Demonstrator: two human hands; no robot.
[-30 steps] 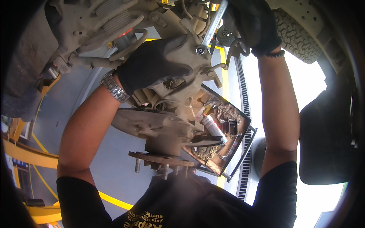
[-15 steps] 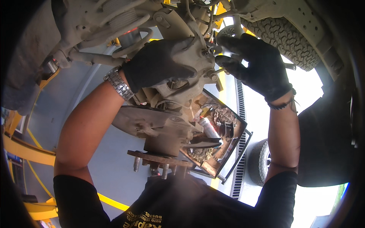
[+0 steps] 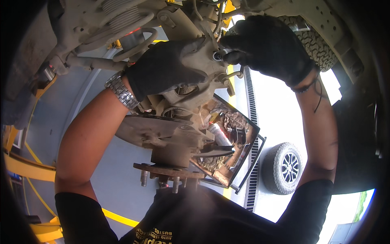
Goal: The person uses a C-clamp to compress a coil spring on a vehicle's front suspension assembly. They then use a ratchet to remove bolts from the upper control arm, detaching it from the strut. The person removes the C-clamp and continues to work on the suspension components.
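Note:
My left hand (image 3: pixel 168 67), in a black glove, grips the dusty metal steering knuckle (image 3: pixel 209 77), thumb above and fingers below. Across from it my right hand (image 3: pixel 266 49), also gloved in black, has its fingers closed beside a round bolt hole (image 3: pixel 217 56) in the knuckle's upper right side. A small greyish end shows at those fingertips; most of it is hidden by the glove. Lower down, a brake disc (image 3: pixel 140 128) and a rusty wheel hub flange (image 3: pixel 170 170) with studs hang in front of me.
Beneath the knuckle stands a tray (image 3: pixel 233 179) holding a spray can (image 3: pixel 219 134), rags and loose parts. A removed wheel (image 3: pixel 282 168) is on the floor at right, past a drain grate (image 3: pixel 252 179). A coil spring (image 3: pixel 122 16) and a tyre (image 3: pixel 325 53) flank the work above.
My right hand has moved left and closed its fingers against the knuckle by the bolt hole. My left hand keeps its hold. The removed wheel shows more fully.

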